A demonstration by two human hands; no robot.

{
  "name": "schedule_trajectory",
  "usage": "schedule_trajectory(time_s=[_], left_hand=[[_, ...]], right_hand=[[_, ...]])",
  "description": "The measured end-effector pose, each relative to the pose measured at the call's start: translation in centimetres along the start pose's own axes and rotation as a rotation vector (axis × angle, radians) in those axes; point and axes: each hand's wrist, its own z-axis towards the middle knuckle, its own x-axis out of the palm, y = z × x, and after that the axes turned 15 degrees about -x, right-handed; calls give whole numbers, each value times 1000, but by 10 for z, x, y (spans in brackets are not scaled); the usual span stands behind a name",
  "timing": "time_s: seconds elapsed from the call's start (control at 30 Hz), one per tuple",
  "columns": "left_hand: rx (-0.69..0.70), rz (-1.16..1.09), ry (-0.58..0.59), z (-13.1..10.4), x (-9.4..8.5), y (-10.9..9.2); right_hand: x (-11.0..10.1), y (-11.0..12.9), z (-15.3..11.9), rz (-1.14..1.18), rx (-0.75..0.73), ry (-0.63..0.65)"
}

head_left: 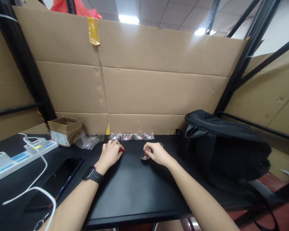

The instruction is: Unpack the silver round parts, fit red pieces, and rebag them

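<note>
Near the middle of the black table, my right hand point(156, 152) is closed in a pinch on the red part of a small shiny round metal disc point(145, 158). The disc sits low, close to the tabletop; I cannot tell whether it touches. My left hand point(111, 151), a dark watch on its wrist, rests on the table to the left with curled fingers. A small red piece point(122, 150) sticks out by its thumb, and the rest of that piece is hidden under the hand. Behind both hands lie several clear packets point(126, 137) with round items and red bits inside.
A black backpack point(221, 147) stands at the right. On the left are an open cardboard box point(65, 130), crumpled clear plastic point(89, 141), a white power strip point(21, 158) with cables and a dark tablet-like device point(57, 179). A cardboard wall point(139, 89) closes off the back.
</note>
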Motion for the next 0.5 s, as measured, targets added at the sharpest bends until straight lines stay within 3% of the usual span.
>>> schedule_trajectory(time_s=[0.2,0.37,0.5], left_hand=[[9,-24,-35,-1,4,-3],[-14,-19,-49,0,6,-2],[-27,-30,-95,-2,9,-7]], right_hand=[[-7,-14,-4,9,48,60],[-25,-31,-12,-312,129,19],[-32,-47,-21,-490,335,102]])
